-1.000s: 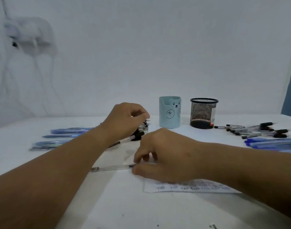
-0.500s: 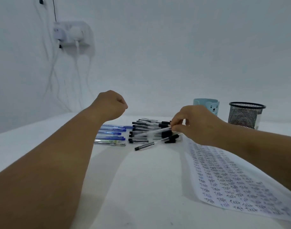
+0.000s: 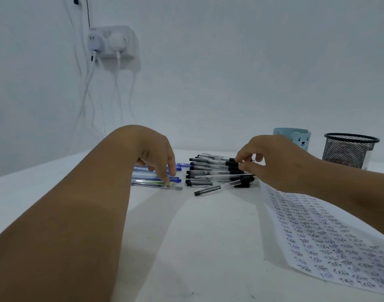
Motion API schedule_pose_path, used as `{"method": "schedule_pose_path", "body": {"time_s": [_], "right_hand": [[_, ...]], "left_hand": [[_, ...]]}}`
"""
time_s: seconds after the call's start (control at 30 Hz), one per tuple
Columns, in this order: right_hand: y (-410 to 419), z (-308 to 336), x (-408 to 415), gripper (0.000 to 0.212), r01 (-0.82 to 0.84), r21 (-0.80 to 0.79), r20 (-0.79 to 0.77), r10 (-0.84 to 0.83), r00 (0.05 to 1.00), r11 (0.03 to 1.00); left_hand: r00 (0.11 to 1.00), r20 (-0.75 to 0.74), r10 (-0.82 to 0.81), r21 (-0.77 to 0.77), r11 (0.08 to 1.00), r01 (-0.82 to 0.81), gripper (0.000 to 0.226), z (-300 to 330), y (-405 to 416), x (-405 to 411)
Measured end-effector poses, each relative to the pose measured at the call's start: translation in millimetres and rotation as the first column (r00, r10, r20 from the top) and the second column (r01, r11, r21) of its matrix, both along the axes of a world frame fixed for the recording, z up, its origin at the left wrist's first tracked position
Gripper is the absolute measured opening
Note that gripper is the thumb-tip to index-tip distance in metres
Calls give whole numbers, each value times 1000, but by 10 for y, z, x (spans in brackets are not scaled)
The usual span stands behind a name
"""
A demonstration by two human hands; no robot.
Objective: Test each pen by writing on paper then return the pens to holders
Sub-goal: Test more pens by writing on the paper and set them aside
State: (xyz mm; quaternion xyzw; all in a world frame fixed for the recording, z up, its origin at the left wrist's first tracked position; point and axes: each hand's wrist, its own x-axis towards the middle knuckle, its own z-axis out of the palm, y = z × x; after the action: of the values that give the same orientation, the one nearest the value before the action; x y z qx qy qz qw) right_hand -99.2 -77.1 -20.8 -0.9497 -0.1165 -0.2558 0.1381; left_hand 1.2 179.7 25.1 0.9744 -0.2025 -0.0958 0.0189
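The left hand [image 3: 156,153], a raised fist before, now reaches down, fingers loose, touching the blue pens [image 3: 156,178]; the right hand [image 3: 271,162] still pinches a black pen [image 3: 213,163].

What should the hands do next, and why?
Probably lift one black pen out of the pile: the right hand already pinches at the caps, the paper lies beside it, and the left hand only touches the blue pens.
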Motion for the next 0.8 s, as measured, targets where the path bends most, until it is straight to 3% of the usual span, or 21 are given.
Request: {"method": "schedule_pose_path", "body": {"time_s": [0.13,0.3,0.53,0.7,0.8], "right_hand": [[37,4,-106,8,-28,-5,-2,28,1000,1000],[20,7,-195,12,-34,-60,-11,33,999,998],[-83,40,-243,9,-29,-77,22,31,999,997],[-127,50,-308,9,-40,-94,31,43,999,995],[-159,80,-420,6,-50,-92,55,55,997,994]], "left_hand": [[997,-62,-49,23,998,50,18,-23,-37,15],[996,91,-25,-61,998,30,12,-86,-29,95],[998,55,3,-136,991,5,8,-155,-53,86],[991,132,23,-169,986,0,12,-171,-37,113],[972,230,54,-334,942,27,15,-113,-74,114]]}}
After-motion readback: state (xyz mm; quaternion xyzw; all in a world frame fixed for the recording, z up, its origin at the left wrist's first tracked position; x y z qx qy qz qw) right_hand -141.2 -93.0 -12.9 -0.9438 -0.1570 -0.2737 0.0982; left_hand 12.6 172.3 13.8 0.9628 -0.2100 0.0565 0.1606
